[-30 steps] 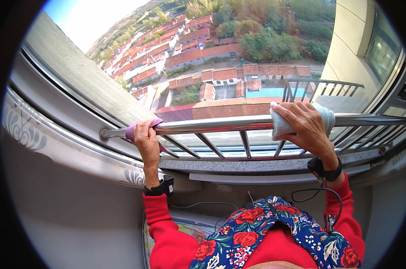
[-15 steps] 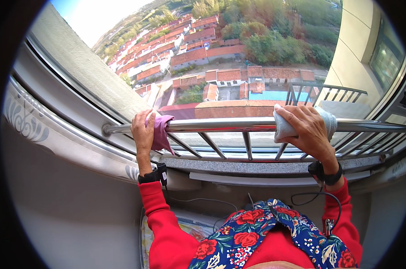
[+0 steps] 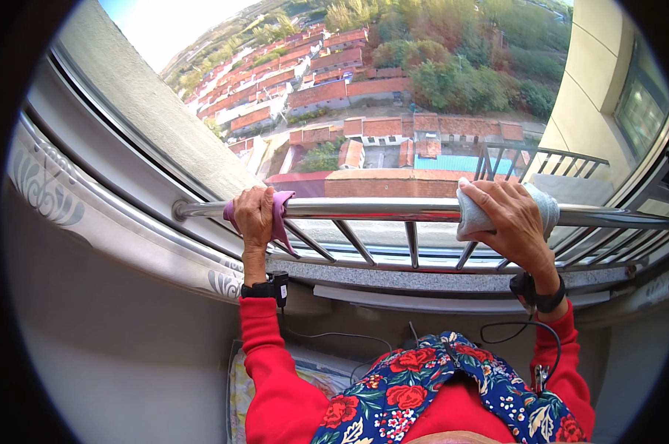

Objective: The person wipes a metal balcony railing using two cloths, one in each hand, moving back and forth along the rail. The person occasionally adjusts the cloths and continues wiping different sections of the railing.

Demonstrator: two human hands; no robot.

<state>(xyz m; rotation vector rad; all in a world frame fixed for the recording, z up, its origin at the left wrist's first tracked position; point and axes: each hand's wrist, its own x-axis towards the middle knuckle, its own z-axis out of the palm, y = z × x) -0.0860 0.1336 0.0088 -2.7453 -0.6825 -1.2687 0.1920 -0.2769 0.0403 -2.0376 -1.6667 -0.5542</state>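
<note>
A shiny metal rail [image 3: 379,210] runs across in front of me. Toward its left end, my left hand [image 3: 254,213] is closed over a purple cloth [image 3: 280,214] draped on the rail, with a corner hanging down beside the fingers. My right hand [image 3: 508,222] grips a pale blue-grey cloth [image 3: 545,209] wrapped over the rail on the right; its fingers lie across the top. The undersides of both cloths are hidden.
Metal bars [image 3: 412,244] slant below the rail, above a speckled stone sill [image 3: 423,279]. Window glass stands beyond, with red-roofed houses far below. A patterned white curtain [image 3: 112,222] borders the left side. A black cable [image 3: 560,344] loops by my right forearm.
My left hand has shifted slightly right along the rail and closed more tightly round the purple cloth. My right hand keeps its hold; the whole view has shifted a little.
</note>
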